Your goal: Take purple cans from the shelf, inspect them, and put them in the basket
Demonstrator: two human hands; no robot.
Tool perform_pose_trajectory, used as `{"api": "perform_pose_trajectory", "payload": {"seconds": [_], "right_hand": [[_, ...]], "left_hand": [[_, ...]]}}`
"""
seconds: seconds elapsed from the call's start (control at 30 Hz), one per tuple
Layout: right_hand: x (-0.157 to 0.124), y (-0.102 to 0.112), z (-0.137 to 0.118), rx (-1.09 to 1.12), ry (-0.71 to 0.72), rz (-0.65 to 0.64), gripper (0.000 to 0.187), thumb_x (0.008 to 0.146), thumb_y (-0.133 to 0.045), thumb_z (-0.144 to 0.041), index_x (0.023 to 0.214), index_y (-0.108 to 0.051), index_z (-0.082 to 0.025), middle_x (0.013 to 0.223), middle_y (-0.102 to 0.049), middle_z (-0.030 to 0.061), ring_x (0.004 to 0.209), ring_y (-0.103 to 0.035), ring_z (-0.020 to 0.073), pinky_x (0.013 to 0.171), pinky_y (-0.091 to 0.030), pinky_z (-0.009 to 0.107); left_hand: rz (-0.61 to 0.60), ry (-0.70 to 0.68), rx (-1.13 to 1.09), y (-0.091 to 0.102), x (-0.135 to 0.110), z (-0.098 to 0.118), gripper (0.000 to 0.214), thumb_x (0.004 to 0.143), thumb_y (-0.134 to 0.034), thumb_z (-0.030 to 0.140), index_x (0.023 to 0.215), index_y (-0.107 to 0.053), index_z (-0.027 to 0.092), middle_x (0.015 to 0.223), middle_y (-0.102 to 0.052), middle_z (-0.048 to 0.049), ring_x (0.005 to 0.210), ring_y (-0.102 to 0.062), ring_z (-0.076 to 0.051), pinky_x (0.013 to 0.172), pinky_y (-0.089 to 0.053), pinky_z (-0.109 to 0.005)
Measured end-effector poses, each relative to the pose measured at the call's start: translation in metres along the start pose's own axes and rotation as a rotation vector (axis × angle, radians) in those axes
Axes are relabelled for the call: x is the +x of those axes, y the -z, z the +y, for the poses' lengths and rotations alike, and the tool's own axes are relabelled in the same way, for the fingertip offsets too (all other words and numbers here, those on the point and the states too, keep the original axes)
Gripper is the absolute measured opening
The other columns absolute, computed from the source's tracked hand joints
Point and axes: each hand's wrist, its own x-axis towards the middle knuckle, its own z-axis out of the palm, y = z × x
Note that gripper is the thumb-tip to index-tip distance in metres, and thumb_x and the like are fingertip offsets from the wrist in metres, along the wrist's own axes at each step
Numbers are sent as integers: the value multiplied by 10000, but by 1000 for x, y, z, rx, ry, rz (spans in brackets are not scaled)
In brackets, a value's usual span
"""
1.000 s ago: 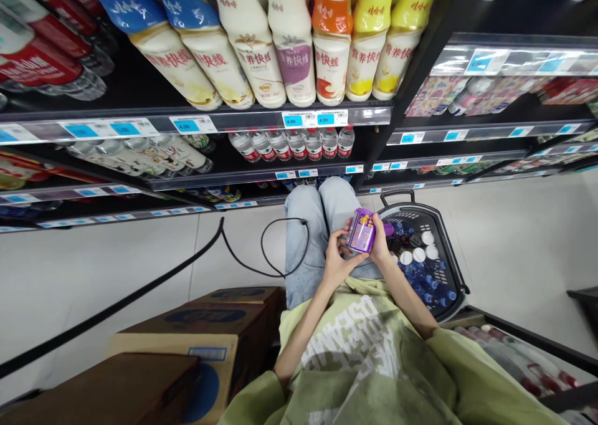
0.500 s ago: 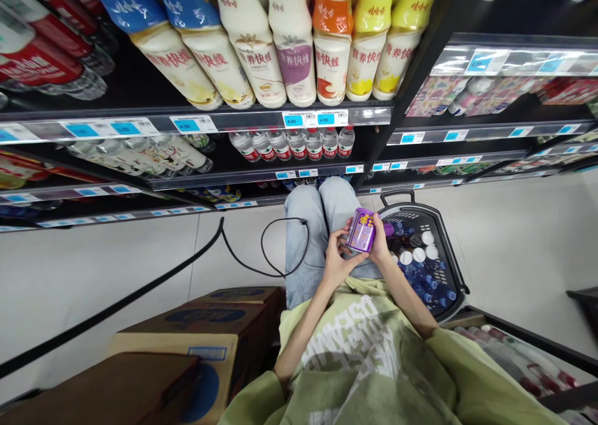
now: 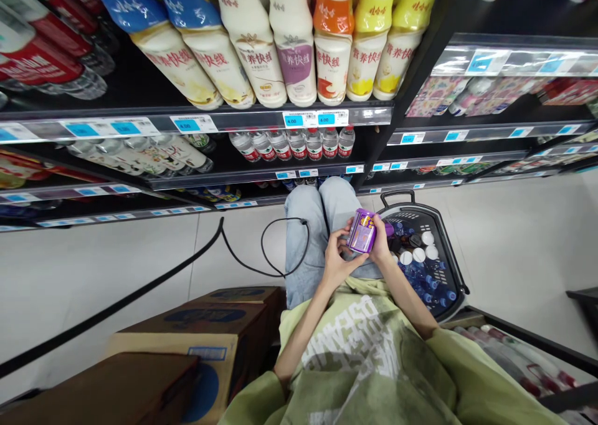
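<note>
Purple container (image 3: 361, 232): best held steady, without squeezing;
Left hand (image 3: 337, 254): grips its left side;
Right hand (image 3: 380, 240): grips its right

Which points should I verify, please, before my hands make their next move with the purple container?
1. Left hand on the purple container: ok, fingers at its left side.
2. Right hand on it: ok, at its right side.
3. Container's fine print readable: not ok, too small here.
4. Black cord off the left leg: cannot tell; its loop crosses the leg in view.
5. Basket beside right leg: ok, with bottles inside.
</note>
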Motion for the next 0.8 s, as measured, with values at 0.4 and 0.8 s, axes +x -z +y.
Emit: {"api": "perform_pose_trajectory", "payload": {"seconds": [0.4, 0.8], "right_hand": [[-2, -2, -3, 32, 54, 0, 509, 713, -748, -565, 1077, -675, -217, 917, -786, 82, 970, -779, 328, 779, -677, 461], [-1, -2, -3, -27, 28, 5, 481, 721, -756, -615, 972, -699, -208, 935, -783, 105, 1006, -772, 336, 783, -683, 439]], "left_hand": [[40, -49, 33, 0, -1, 1, 629, 662, -874, 303, 1192, -544, 228, 1319, -629, -91, 749, -636, -108, 674, -540, -258], [-36, 111, -57, 3, -1, 1, 670, 704, -871, 455, 1217, -497, 244, 855, -643, 27, 566, -516, -103, 561, -441, -247]]}}
